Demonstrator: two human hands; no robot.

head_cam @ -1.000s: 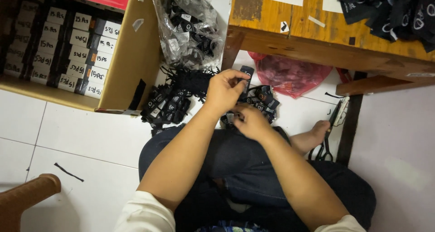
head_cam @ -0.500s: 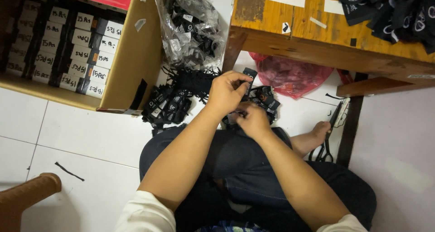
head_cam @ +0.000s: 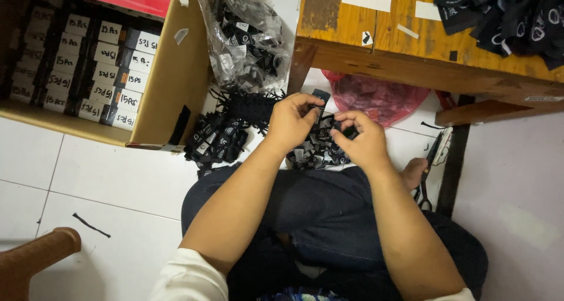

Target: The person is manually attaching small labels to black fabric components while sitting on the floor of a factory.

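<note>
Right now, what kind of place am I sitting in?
Probably a small garment-trim packing workroom. You sit on a white tiled floor with both hands on a heap of black labels, beside a cardboard box of small packs and a wooden table.

The hands' fingers cover most of the small black piece (head_cam: 321, 96), and the cardboard box (head_cam: 170, 83) is cut off at the frame's top-left.

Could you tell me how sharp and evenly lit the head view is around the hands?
Head view: left hand and right hand are sharp and evenly lit; the black tags between them merge into one dark mass; the plastic bag shows glare; the box interior is dim; the wooden leg is soft.
</note>
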